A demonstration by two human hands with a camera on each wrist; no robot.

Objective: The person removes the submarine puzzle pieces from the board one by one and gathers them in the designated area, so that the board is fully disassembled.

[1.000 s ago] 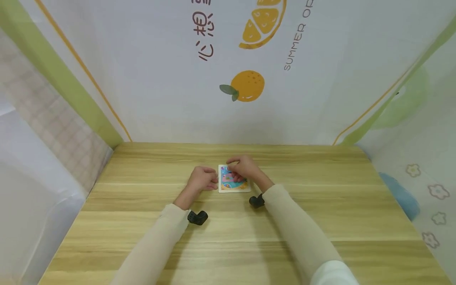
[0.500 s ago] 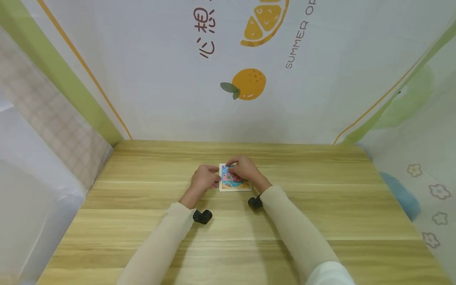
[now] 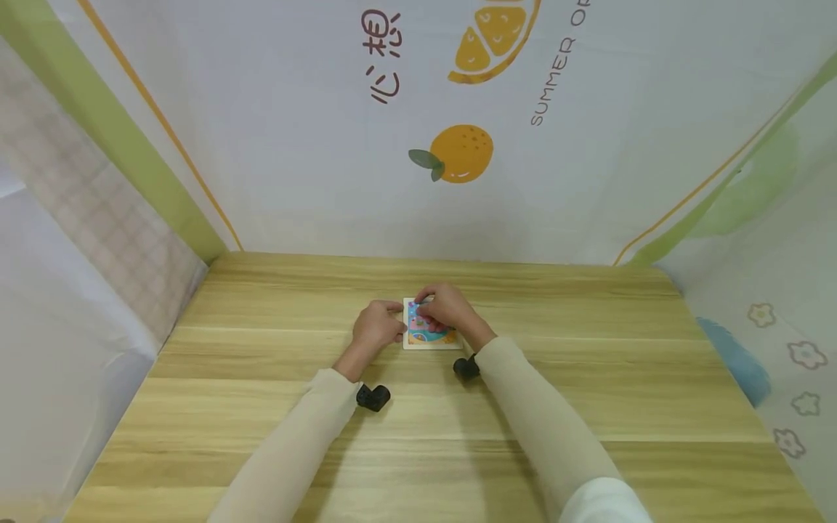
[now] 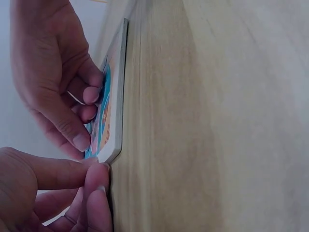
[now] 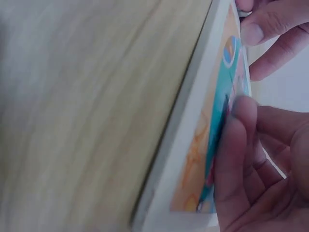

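A small white-bordered picture board (image 3: 420, 346) in blue, pink and orange lies flat on the wooden table. My left hand (image 3: 375, 325) is at its left side, and in the left wrist view the thumb and fingers pinch the board's near corner (image 4: 110, 153). Over the picture is my right hand (image 3: 446, 309), its bent fingertips touching the surface and one finger reaching the far edge. The right wrist view shows the right fingers (image 5: 231, 159) against the blue part of the picture. This hand covers much of the picture's right half.
The wooden table (image 3: 418, 450) runs back to a white cloth (image 3: 314, 181) printed with oranges. More cloth (image 3: 785, 290) hangs at the right. Each wrist carries a black camera (image 3: 373, 397) close above the table.
My left hand has moved slightly to the right, its fingers drawing in against the board's left edge. The right hand stays over the picture with little movement. The head view has shifted slightly.
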